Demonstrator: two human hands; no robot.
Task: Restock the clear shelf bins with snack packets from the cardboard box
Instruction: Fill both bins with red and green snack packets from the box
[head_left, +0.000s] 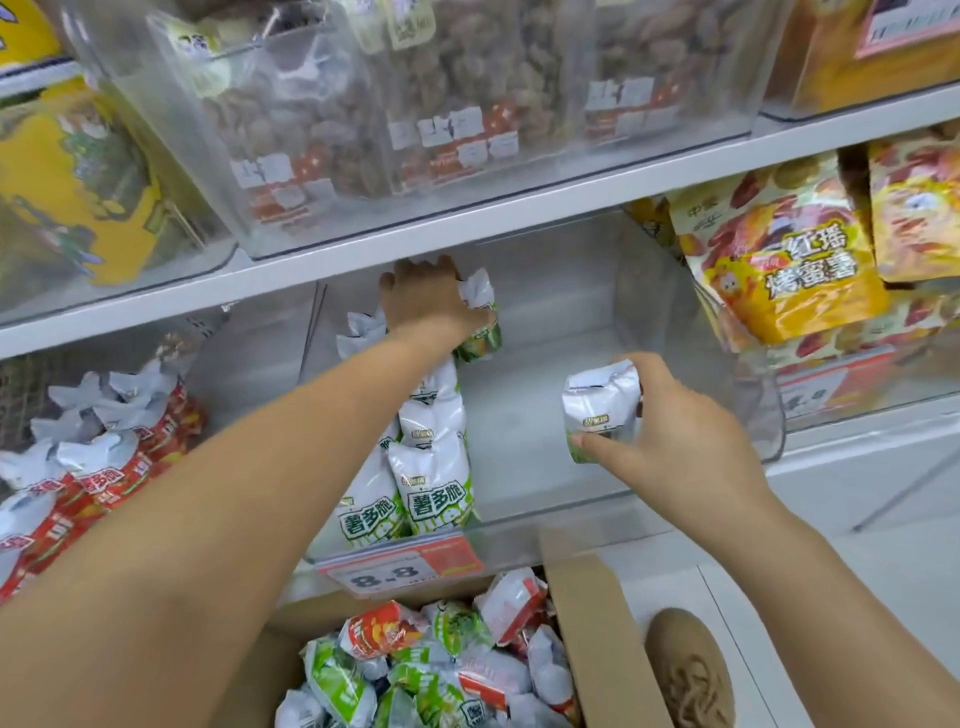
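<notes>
A clear shelf bin (649, 499) in the middle holds a row of white-and-green snack packets (431, 467) along its left side. My left hand (426, 301) reaches deep into the bin and holds a green packet (480, 317) at the back of that row. My right hand (680, 431) grips another white-and-green packet (602, 410) over the bare right half of the bin. Below, the open cardboard box (597, 649) is full of mixed green and red packets (436, 660).
A bin of red-and-white packets (98, 467) sits at the left. Yellow snack bags (789, 260) fill the bin at the right. Bins of nuts (415, 104) stand on the shelf above. A price tag (405, 566) hangs on the bin front. My shoe (691, 670) is beside the box.
</notes>
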